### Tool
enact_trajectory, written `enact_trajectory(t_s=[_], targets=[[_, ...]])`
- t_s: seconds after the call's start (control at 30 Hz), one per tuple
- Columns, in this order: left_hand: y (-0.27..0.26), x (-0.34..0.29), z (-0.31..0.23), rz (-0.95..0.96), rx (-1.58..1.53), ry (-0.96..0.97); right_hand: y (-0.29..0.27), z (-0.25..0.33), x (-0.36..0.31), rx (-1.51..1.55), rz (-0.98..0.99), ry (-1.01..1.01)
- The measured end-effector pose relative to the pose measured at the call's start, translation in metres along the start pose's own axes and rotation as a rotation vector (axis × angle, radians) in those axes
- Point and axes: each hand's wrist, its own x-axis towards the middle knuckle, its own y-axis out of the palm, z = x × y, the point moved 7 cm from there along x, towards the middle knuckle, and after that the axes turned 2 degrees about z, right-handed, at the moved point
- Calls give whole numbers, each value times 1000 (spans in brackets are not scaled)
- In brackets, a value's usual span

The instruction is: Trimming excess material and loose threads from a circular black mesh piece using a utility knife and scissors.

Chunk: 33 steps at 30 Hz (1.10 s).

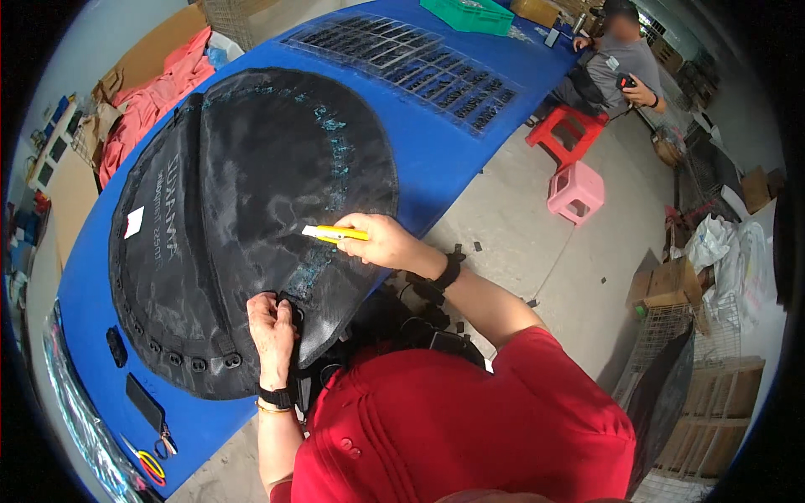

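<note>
A large round black fabric mat point(260, 184) lies on the blue table, with a raised seam across it, pale lettering and a small white label point(134, 222). Blue-green flecks and scuffs run in an arc along its right side. My right hand point(381, 241) grips a yellow utility knife point(340, 233), its pale front end over the mat's right part. At the mat's near edge, my left hand point(272, 325) has its fingers curled around a small black piece point(291, 300), partly hidden by them. Several black fittings with holes point(199, 365) line the mat's lower left rim.
Scissors point(149, 461), a phone-like dark slab point(146, 402) and a black object point(116, 346) lie at the table's near left. Trays of black parts point(419, 67) and a green crate point(468, 15) stand farther back. Another person sits beyond red point(568, 134) and pink stools point(576, 193).
</note>
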Motion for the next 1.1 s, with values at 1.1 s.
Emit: enact_trajectory(t_s=[1.1], targets=[[1,6,26,73,-111,-19,21,-20,19,186,133,167]])
